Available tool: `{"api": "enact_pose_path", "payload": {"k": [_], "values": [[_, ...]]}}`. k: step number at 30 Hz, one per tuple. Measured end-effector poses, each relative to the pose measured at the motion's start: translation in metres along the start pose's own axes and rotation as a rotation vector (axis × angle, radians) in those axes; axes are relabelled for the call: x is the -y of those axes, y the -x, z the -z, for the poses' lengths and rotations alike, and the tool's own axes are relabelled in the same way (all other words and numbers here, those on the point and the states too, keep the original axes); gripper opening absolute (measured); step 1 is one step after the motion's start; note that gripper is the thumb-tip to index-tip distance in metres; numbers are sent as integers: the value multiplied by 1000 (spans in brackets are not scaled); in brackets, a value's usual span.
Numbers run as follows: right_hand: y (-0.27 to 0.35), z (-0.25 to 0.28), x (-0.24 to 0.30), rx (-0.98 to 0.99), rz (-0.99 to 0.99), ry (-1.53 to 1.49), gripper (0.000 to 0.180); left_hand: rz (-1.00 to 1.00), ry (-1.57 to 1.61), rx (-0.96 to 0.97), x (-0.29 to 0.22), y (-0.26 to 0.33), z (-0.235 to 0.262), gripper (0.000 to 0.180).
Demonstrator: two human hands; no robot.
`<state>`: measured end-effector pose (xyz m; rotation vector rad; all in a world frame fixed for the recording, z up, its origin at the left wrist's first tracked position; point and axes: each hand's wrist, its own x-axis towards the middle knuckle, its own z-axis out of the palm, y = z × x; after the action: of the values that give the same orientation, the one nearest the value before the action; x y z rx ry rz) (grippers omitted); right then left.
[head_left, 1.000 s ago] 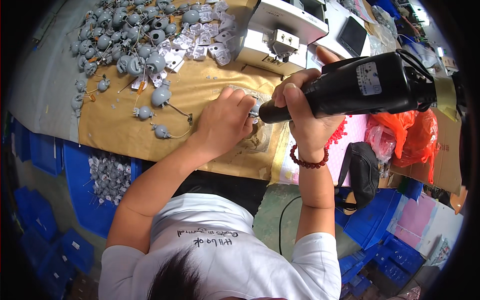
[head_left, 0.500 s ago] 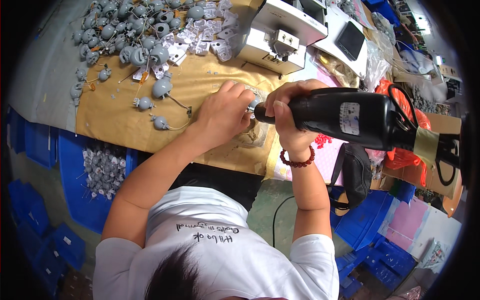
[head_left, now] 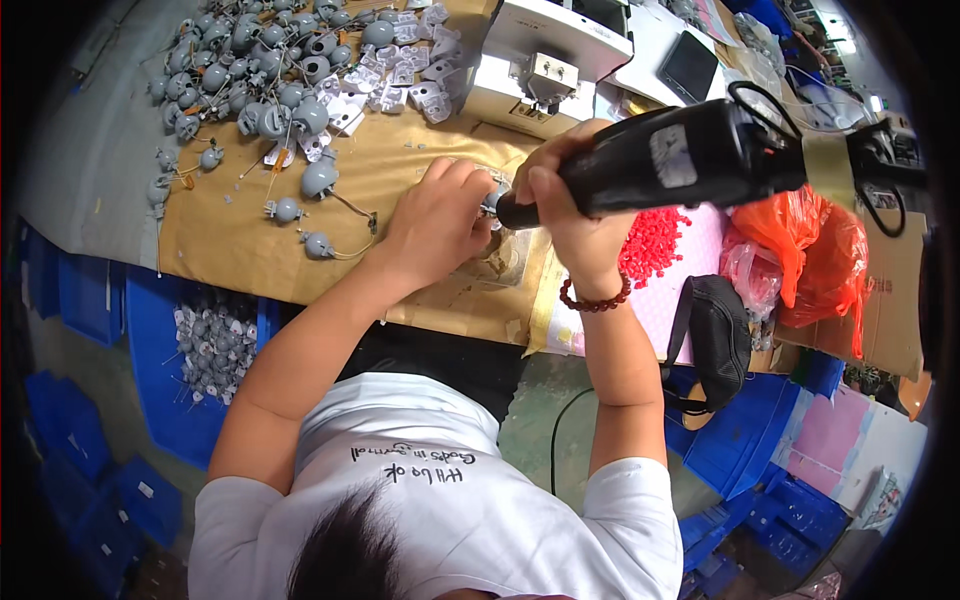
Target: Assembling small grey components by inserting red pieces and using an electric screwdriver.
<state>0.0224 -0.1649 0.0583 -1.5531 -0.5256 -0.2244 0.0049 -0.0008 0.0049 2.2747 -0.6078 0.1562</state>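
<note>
My right hand (head_left: 568, 212) is wrapped round a black electric screwdriver (head_left: 665, 155), held nearly level with its nose pointing left. The nose meets a small grey rounded part (head_left: 493, 197) pinched in the fingers of my left hand (head_left: 432, 218). Most of that part is hidden by the fingers, and I cannot see the screwdriver's bit. To the left of my left hand, grey ball-shaped parts lie on brown paper, among them a larger one (head_left: 319, 179) joined by a wire to a smaller one (head_left: 317, 245).
Grey balls (head_left: 270, 118) and white plastic brackets (head_left: 430, 100) are heaped at the far left. A white bench machine (head_left: 545, 65) stands behind my hands. Red pellets (head_left: 652, 245), a black pouch (head_left: 718, 340) and red bags (head_left: 830, 250) lie to the right. A blue bin (head_left: 165, 370) holds more grey parts.
The screwdriver's rear end has swung up and away, uncovering more of the red pellets. Its nose has shifted slightly left with my right hand; my left hand keeps its pinch.
</note>
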Motion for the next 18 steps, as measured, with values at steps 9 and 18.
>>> {"api": "enact_pose_path", "payload": {"k": [9,18], "values": [[-27,98,-43,-548,-312,-202,32,1,-8,0,-3,7,-1,35],[48,20,-42,-26,-265,393,22,-83,18,-81,-2,16,-4,35]]}}
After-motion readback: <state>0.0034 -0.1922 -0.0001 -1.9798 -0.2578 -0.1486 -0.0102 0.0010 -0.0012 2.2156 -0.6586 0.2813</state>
